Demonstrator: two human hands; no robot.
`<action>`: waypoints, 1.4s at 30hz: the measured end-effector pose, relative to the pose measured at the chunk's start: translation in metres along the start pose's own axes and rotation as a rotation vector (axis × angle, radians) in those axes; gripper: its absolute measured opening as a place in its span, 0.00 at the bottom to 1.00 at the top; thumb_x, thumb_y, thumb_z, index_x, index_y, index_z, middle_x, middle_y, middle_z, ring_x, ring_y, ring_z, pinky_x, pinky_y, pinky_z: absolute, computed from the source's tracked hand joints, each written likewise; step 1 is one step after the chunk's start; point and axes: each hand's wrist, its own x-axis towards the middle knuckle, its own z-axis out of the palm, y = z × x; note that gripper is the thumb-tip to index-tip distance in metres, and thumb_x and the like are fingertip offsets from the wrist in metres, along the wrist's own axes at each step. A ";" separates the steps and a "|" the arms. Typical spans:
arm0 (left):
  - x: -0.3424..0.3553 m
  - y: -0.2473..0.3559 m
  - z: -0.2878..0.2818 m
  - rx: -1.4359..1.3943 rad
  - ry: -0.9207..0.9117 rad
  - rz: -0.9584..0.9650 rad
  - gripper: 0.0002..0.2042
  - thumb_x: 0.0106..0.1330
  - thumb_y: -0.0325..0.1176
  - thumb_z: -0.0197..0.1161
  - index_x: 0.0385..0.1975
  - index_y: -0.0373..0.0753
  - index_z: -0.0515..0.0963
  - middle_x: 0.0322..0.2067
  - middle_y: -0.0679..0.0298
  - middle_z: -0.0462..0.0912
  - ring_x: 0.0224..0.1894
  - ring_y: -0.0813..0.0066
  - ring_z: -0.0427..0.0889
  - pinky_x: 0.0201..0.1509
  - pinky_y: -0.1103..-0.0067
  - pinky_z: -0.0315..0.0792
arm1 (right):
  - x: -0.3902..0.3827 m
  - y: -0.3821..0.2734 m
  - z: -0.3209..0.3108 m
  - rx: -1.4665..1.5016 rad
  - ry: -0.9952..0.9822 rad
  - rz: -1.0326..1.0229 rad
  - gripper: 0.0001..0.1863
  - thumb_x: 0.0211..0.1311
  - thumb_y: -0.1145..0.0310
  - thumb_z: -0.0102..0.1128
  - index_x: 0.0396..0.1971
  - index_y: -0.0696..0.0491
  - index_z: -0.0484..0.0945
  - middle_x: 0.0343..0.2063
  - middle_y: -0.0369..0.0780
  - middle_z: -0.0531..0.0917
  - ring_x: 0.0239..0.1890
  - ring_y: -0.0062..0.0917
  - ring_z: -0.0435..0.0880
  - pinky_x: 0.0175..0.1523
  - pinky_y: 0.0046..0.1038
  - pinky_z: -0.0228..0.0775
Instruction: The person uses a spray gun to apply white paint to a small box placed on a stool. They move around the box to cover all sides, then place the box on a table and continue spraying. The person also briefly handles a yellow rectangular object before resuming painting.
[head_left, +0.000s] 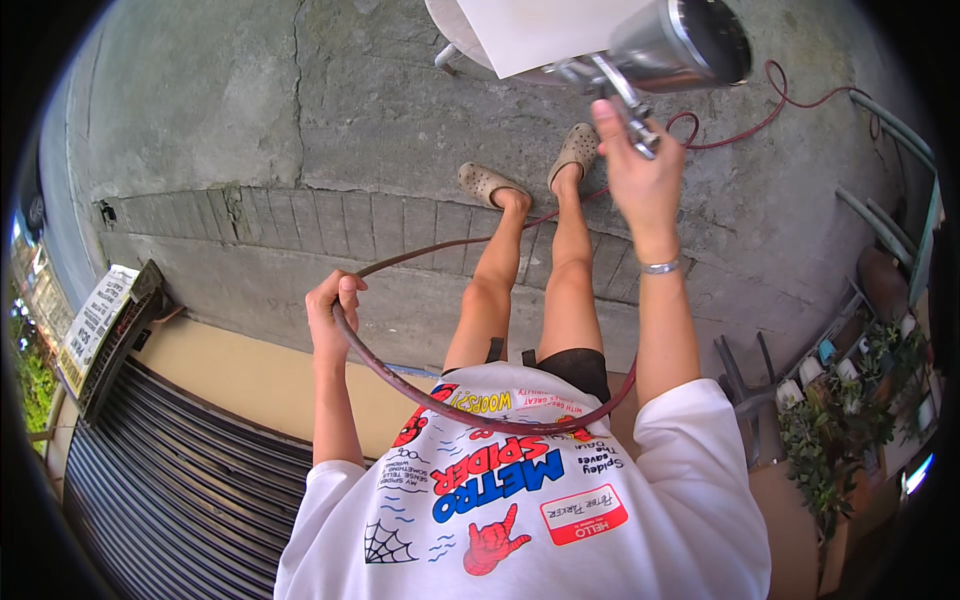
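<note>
In my right hand [645, 175] is a metal spray gun [625, 95], its handle wrapped by my fingers. Its big silver cup [672, 45] is tilted sideways, slightly blurred, beside a white panel [545, 30]. The panel lies on a round pale stool [462, 28], partly cut off by the top edge of the picture. Off to the left, my left hand [335, 300] is closed round a dark red air hose [400, 388]. From there the hose loops across the front of my shirt toward my right arm, and another stretch passes over my legs.
More red hose [745, 130] curls over the concrete floor [380, 100] at the right. Green metal bars [905, 130] and potted plants [850, 430] stand along the right side, near a grey metal frame [745, 385]. A ribbed dark shutter [185, 470] and a sign [95, 325] are at the left.
</note>
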 end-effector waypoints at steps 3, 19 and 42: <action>0.000 -0.003 0.000 -0.002 0.012 0.002 0.26 0.79 0.50 0.51 0.24 0.34 0.78 0.15 0.64 0.72 0.18 0.78 0.71 0.24 0.77 0.64 | -0.010 0.005 0.020 -0.099 -0.077 -0.099 0.21 0.67 0.52 0.69 0.35 0.59 0.86 0.20 0.36 0.84 0.22 0.16 0.81 0.27 0.24 0.69; 0.003 0.017 0.012 0.035 -0.037 -0.020 0.25 0.79 0.50 0.52 0.25 0.34 0.78 0.15 0.65 0.69 0.18 0.78 0.68 0.24 0.77 0.62 | -0.007 0.033 -0.022 -0.144 0.052 -0.110 0.19 0.68 0.53 0.68 0.35 0.58 0.86 0.17 0.33 0.81 0.22 0.13 0.73 0.26 0.24 0.64; 0.022 0.115 0.192 0.029 0.025 -0.051 0.20 0.74 0.40 0.60 0.22 0.32 0.72 0.21 0.49 0.75 0.28 0.47 0.75 0.36 0.62 0.69 | 0.122 -0.021 -0.244 -0.027 0.069 -0.234 0.24 0.73 0.52 0.61 0.41 0.62 0.82 0.28 0.40 0.87 0.12 0.13 0.72 0.17 0.19 0.59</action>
